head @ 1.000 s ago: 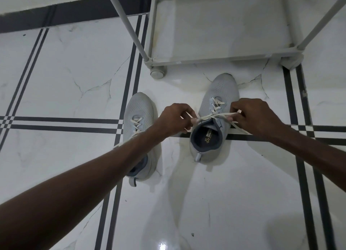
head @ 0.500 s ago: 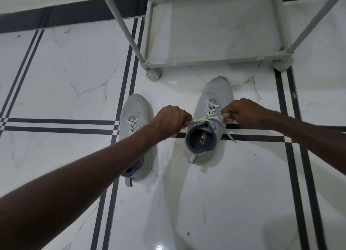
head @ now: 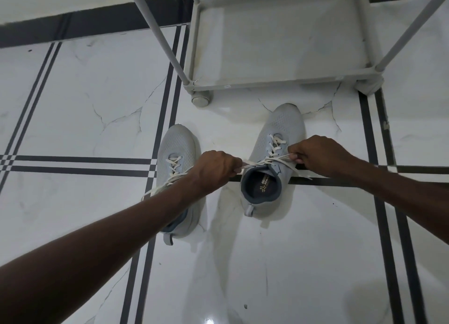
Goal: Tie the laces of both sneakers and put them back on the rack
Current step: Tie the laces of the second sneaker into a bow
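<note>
The right sneaker (head: 274,158) stands upright on the white tiled floor (head: 85,100), toe pointing at the rack (head: 279,44), just short of the rack's front rail. Its laces (head: 267,161) are drawn taut across the tongue: the left hand (head: 215,170) is closed in a fist, pinching one end on the side away from the rack's right post, and the right hand (head: 318,156) is closed too, pinching the other end on the opposite side. A loose tail trails off over a dark floor stripe.

The left sneaker (head: 179,173) sits beside the first, farther from the rack, partly under the left forearm; its laces (head: 170,175) lie slack and appear untied.

Both shoes look light, with soft mesh uppers that would give under a squeeze. The flat laces are limp and should hold friction well once cinched, though the knot needs even pull from both sides. For lifting, the stiffer heel collar or the heel pull tab is probably the best hold.

The glossy floor looks slick, so a hard tug could slide the shoe. The rack's bottom shelf (head: 279,32) is bare, with a raised lip along the front that the soles must clear. The slanted posts and the caster at the near corner narrow the entry; elsewhere around the rack the floor is open.
</note>
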The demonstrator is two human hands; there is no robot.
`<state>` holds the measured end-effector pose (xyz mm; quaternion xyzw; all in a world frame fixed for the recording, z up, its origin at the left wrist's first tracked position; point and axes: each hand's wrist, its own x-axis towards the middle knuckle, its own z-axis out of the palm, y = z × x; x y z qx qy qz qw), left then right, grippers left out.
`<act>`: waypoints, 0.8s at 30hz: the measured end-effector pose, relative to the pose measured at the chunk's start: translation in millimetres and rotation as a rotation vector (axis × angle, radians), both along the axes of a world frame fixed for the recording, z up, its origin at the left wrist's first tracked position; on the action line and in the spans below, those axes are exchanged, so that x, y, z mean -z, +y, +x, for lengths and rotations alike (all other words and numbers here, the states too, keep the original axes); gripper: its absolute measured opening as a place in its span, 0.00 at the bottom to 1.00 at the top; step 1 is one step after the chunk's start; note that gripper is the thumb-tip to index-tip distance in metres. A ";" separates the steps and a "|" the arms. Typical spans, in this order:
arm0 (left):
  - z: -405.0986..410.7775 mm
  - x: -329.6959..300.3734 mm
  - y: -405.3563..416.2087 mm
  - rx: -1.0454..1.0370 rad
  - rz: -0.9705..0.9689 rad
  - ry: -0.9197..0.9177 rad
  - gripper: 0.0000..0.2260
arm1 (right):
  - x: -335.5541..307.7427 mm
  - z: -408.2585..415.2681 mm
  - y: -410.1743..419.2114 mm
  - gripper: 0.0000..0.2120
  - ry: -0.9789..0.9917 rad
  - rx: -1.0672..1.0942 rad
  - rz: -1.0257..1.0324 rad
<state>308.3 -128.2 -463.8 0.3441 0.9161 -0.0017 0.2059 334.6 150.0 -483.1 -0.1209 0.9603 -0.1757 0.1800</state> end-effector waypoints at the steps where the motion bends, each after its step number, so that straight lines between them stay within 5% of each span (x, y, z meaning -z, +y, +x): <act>1: -0.8 3.2 -2.4 -0.041 0.042 -0.013 0.07 | -3.0 5.3 -2.5 0.14 0.045 -0.026 0.032; 3: -1.4 8.3 -7.4 -0.146 0.152 0.003 0.09 | -10.1 14.0 -7.5 0.03 0.229 -0.073 0.076; 6: -1.5 4.0 -3.4 -0.235 0.318 0.011 0.28 | -7.1 23.3 -20.5 0.20 0.291 -0.091 -0.002; 8: -1.2 -1.3 10.2 -0.162 0.337 0.009 0.32 | -2.9 28.5 -34.0 0.23 0.240 -0.103 -0.069; 11: 4.6 2.0 30.0 0.028 0.203 0.115 0.21 | 3.2 29.3 -43.1 0.16 0.198 -0.030 -0.133; 15: 12.0 4.4 30.8 0.015 0.153 0.186 0.08 | 1.8 20.3 -37.1 0.02 0.169 0.042 -0.140; 24: 3.7 -6.6 28.7 0.137 -0.075 0.213 0.10 | 4.4 28.2 -26.8 0.09 0.180 -0.078 0.133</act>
